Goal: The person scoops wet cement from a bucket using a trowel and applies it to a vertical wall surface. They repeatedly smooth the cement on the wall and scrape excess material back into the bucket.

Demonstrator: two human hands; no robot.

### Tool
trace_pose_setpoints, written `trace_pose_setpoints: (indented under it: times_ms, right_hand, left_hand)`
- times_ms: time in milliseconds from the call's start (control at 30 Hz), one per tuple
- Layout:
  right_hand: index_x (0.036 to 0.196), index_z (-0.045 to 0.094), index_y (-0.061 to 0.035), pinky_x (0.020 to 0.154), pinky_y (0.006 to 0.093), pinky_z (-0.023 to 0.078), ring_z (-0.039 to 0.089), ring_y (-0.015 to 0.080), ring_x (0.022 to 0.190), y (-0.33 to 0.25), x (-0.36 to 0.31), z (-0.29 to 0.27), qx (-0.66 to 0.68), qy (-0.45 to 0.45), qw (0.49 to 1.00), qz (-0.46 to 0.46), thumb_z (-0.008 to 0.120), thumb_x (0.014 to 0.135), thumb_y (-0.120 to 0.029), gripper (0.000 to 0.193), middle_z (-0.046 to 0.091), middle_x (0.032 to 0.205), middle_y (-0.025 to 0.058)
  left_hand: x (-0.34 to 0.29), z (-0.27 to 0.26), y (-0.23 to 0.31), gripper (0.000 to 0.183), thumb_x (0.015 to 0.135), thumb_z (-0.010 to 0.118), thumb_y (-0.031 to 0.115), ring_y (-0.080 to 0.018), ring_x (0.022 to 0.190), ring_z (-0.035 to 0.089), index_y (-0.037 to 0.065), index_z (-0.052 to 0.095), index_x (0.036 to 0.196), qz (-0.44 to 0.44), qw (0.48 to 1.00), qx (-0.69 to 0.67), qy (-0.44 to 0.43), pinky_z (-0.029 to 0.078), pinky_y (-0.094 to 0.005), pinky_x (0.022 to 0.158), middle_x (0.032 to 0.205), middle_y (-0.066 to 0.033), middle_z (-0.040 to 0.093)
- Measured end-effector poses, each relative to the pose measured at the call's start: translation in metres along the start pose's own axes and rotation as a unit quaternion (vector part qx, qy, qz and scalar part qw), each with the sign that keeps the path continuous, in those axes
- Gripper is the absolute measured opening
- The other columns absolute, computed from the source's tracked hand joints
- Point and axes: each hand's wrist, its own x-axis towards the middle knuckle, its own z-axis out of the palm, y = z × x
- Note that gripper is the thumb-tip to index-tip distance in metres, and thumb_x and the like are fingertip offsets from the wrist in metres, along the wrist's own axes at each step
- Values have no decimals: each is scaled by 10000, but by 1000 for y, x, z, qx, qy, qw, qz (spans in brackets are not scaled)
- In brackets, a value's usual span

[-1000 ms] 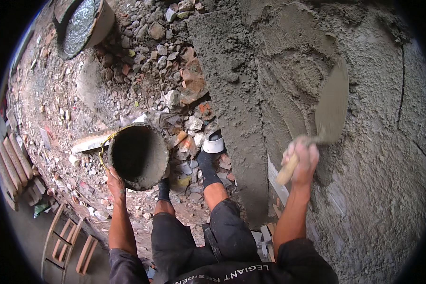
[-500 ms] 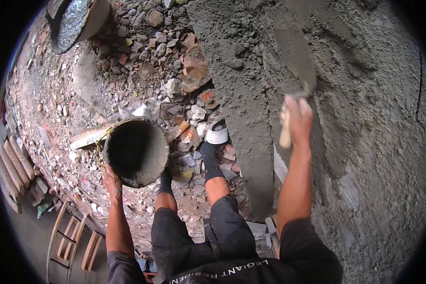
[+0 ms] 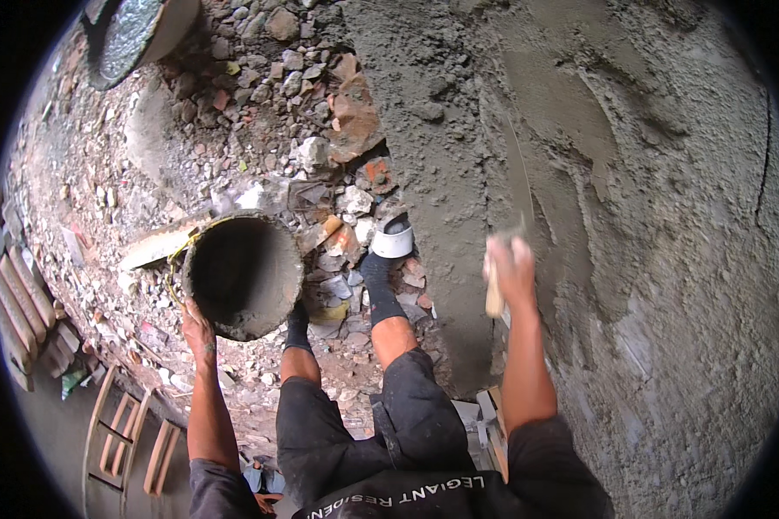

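Observation:
My left hand (image 3: 197,330) is closed on the near left rim of a round mortar bucket (image 3: 284,298), which is tilted so its dark, mortar-coated inside faces me. A yellow cord hangs at the bucket's left side. My right hand (image 3: 512,270) grips the pale wooden handle of a trowel (image 3: 494,297). The trowel's blade appears almost edge-on and is hard to make out against the grey mortar. It is close to the wall (image 3: 571,130), where smooth wet streaks run beside rougher mortar. Whether the blade touches the wall, I cannot tell.
Broken stones and brick rubble (image 3: 312,156) cover the ground around my feet. A second bucket (image 3: 160,35) stands at the far left. Left of me are a wooden ladder (image 3: 104,432) and stacked timber (image 3: 26,298). A mortar strip (image 3: 446,259) runs along the wall's foot.
My right hand has moved left and nearer to me with the trowel, whose blade has turned from broadside to nearly edge-on. The bucket stays in my left hand, with a slight shift in the picture.

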Motion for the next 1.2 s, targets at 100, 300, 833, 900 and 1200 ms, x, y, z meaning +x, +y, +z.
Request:
trace_pose_setpoints:
  times_ms: [100,300,833,900,1200]
  right_hand:
    - [795,541,-50,439,263,429,520,94,514,-36,43,6,45,65,997,-12,647,838,-263,242,558,659,31]
    - [862,549,-28,444,269,429,525,114,506,-1,-65,-31,-5,39,998,58,622,827,-219,208,556,670,43]
    - [924,538,-23,612,455,533,647,388,686,-56,-4,232,-466,-166,787,-369,490,886,-278,263,648,819,209]
    - [896,581,-48,662,392,548,676,296,754,-57,7,265,-542,-118,753,-353,429,885,-171,196,671,823,162]
    - [1059,552,-12,760,456,512,642,384,842,-57,-58,241,-530,-400,721,-199,470,858,-271,338,660,885,204]
  left_hand:
    - [2,5,-24,504,993,341,408,-295,605,524,-29,547,1133,109,990,25,89,423,-418,591,689,-199,573]
    - [-13,2,-33,567,967,367,463,-411,990,566,-22,479,1238,-1,996,78,37,422,-421,865,1064,-273,600]
    - [30,3,152,514,949,354,500,-451,815,614,50,554,1097,206,977,47,5,458,-514,713,822,-287,628]
    - [29,5,172,492,948,365,492,-454,788,611,48,550,1052,252,961,113,12,455,-530,702,798,-275,630]
    - [63,1,152,445,953,374,463,-470,802,604,78,533,1113,263,963,55,12,462,-530,720,812,-281,630]
